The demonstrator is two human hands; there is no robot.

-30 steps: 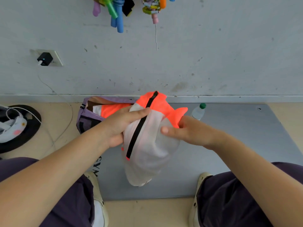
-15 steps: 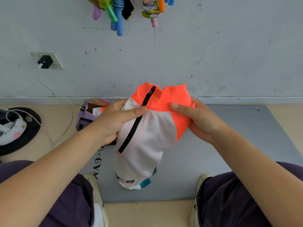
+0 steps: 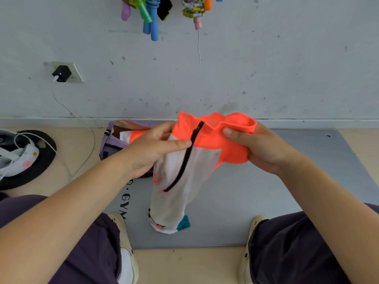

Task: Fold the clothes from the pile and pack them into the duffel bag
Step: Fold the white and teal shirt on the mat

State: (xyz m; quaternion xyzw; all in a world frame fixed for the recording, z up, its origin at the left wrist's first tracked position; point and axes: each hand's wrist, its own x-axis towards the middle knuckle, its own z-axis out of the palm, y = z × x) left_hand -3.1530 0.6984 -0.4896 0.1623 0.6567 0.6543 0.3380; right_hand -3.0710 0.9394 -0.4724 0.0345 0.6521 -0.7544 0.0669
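1. Nearest to the person are 2 knees in dark purple trousers and 2 pale shoes, planted at the near edge of a grey gym mat (image 3: pixel 266 193) laid on the floor.
2. Above the mat, between the knees, hangs the zip top (image 3: pixel 184 177), white in the body and bright orange at the collar, with a black zip down the front. Its long axis runs from the collar, up and away from the person, to the hem, which hangs nearest and lowest; I can't tell whether the hem touches the mat. A teal patch shows at the hem.
3. The left hand (image 3: pixel 151 152) has its grip closed on the cloth beside the zip, thumb pressed across the front. The right hand (image 3: pixel 258 148) pinches the orange shoulder area, thumb on top and fingers curled beneath. Both hold the same garment.
4. What could go wrong: the top is bunched and narrow, not spread out, so folding it in the air would likely leave it lopsided and lumpy. The thin fabric could also slip from the right pinch and drop in a heap.
5. Further off, behind the left hand, sits the lilac duffel bag (image 3: pixel 110 140), open, with orange and white cloth already inside. It stands against the wall, near enough for packing.
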